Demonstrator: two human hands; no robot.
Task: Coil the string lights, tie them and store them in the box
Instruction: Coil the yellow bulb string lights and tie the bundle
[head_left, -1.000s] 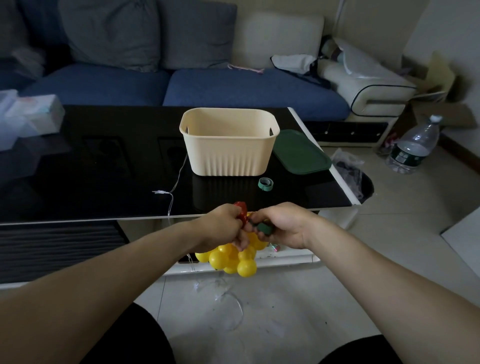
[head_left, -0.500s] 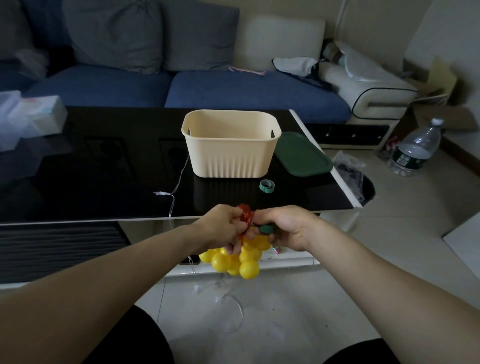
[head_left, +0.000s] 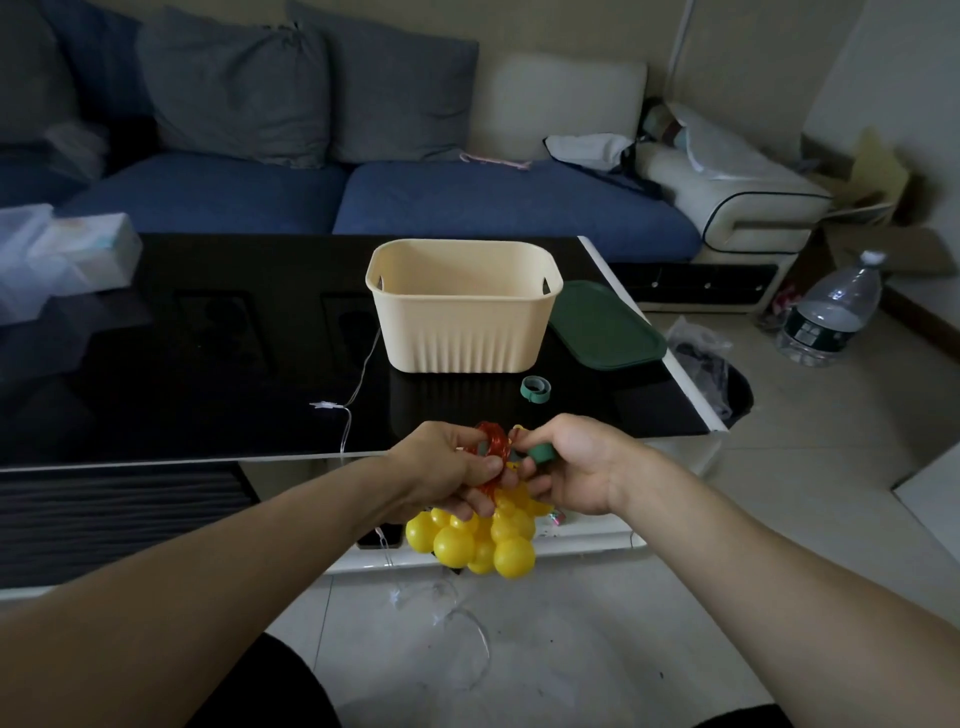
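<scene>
Both hands meet just in front of the near edge of the black desk (head_left: 208, 364), above the tiled floor. The left hand (head_left: 441, 467) has its fingers (head_left: 480, 501) curled tightly around the top of the string lights (head_left: 475, 540), gripping a red coiled loop (head_left: 491, 444) that sticks up above the knuckles. The right hand (head_left: 576, 467) also has curled fingers, pinching a dark green tie (head_left: 540, 453) between thumb and forefinger, right against the red loop, so the two hands nearly touch. The bundle of yellow ball-shaped bulbs hangs straight down from the left hand's grip, its long axis roughly vertical, red end up and the cluster of balls at the bottom. A thin clear wire (head_left: 358, 374) lies on the desk beside the box and drops over the near edge toward the floor, where more loose wire lies curled. The beige box (head_left: 462, 322) stands open and upright on the desk beyond the hands, well apart from them, with a dark green lid (head_left: 608, 327) lying flat just to its right. A second small green tie roll (head_left: 535, 388) lies on the desk in front of the box's right corner. A blue sofa (head_left: 467, 202) runs behind the desk, and a large water bottle (head_left: 831, 312) stands on the floor at the right.
</scene>
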